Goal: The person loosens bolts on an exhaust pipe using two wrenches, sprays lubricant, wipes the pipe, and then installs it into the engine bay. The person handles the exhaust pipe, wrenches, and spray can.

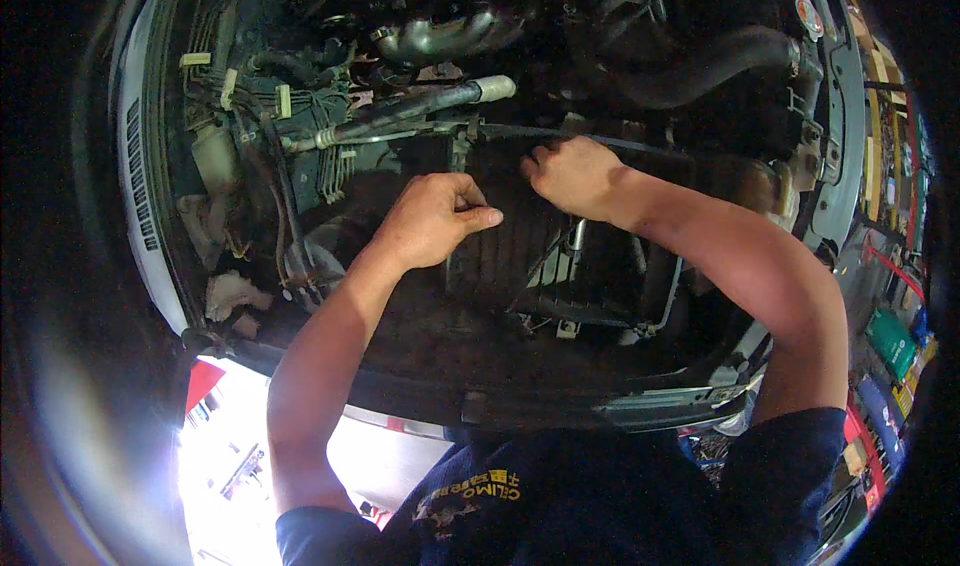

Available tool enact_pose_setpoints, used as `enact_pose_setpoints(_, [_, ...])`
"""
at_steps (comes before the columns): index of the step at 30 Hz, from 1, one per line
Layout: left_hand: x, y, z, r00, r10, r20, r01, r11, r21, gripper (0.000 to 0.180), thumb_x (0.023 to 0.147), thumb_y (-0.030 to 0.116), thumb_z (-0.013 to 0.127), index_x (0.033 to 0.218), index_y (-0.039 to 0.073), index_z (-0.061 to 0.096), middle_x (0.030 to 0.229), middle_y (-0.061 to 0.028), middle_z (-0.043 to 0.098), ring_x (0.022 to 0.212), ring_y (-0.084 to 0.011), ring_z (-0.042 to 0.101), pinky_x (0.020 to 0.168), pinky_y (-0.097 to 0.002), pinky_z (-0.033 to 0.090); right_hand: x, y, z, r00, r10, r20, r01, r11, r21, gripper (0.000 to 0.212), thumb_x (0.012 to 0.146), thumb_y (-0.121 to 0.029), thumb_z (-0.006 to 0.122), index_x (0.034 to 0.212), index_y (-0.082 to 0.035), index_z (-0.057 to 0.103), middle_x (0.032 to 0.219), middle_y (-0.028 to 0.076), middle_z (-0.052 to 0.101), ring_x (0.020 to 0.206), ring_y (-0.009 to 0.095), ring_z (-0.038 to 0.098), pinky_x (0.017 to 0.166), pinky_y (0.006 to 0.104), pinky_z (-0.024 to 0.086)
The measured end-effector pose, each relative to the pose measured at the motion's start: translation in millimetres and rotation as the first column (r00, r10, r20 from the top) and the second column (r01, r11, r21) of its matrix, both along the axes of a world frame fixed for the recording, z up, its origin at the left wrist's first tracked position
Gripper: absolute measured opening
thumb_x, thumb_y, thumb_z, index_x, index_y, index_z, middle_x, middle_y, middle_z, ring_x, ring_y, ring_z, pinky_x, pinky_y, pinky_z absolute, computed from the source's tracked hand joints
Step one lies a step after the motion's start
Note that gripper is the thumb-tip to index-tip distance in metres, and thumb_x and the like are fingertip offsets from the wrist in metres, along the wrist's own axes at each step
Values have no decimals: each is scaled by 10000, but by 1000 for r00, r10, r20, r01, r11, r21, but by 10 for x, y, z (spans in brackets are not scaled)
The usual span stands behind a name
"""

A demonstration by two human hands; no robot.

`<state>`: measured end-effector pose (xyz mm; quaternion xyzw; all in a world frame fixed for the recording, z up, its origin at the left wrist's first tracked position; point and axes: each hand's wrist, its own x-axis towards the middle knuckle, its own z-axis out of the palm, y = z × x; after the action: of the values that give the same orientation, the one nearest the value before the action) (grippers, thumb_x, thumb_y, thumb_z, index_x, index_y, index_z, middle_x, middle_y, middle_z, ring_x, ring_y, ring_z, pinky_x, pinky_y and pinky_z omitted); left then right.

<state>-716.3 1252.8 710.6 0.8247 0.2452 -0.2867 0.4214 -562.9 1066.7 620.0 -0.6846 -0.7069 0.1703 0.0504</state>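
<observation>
Both hands are over the front part of a car's engine bay. My left hand (432, 218) is raised with its fingers curled and its thumb pointing right; whether anything small is pinched there is hidden. To its right, my right hand (578, 178) is closed beside a dark crossbar (625, 144), and what its fingers hold cannot be made out. Below the right wrist, a short shiny metal rod (577, 236) stands at the edge of a dark rectangular frame (600, 316). Beyond the left hand lies a thick dark pipe with a silver end (493, 89).
A black hose (700, 71) curves across the far right. Wires with pale tags (283, 101) and a grey canister (213, 159) line the left side. The front body edge (540, 411) runs close to my torso. Boxes and goods (890, 346) are outside at right.
</observation>
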Motion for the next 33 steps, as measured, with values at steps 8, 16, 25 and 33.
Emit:
enact_pose_setpoints(8, [6,-123,-29,997,43,65,-38,996,-76,320,808,184,858,1035,56,674,835,-72,670,741,-133,633,696,-332,521,-156,152,-210,982,-167,-88,130,937,-325,277,985,-206,512,1080,-52,721,1046,198,750,948,392,742,803,490,611])
enact_pose_setpoints(16, [76,57,160,910,324,260,-244,923,-297,359,777,-32,833,1078,49,655,902,-11,678,791,-92,620,716,-258,521,-258,232,-308,933,-321,-165,266,921,-286,399,1055,-303,417,1057,-43,720,974,200,755,910,392,739,802,500,605])
enact_pose_setpoints(25, [635,860,-197,429,749,505,-730,617,-295,228,995,173,708,1138,-2,682,881,-50,701,716,-136,620,647,-287,473,-252,194,-433,917,-323,-236,267,933,-241,372,1029,-305,439,1114,-40,687,1007,224,725,915,418,726,807,505,602])
enact_pose_setpoints(33, [1289,2158,-1362,-230,966,116,-881,-156,-447,218,1011,174,683,1164,23,642,1050,-119,685,863,-243,656,679,-365,578,-340,184,-409,984,-179,12,179,976,-128,222,936,-136,544,1006,-34,727,1000,196,749,858,364,759,715,489,628])
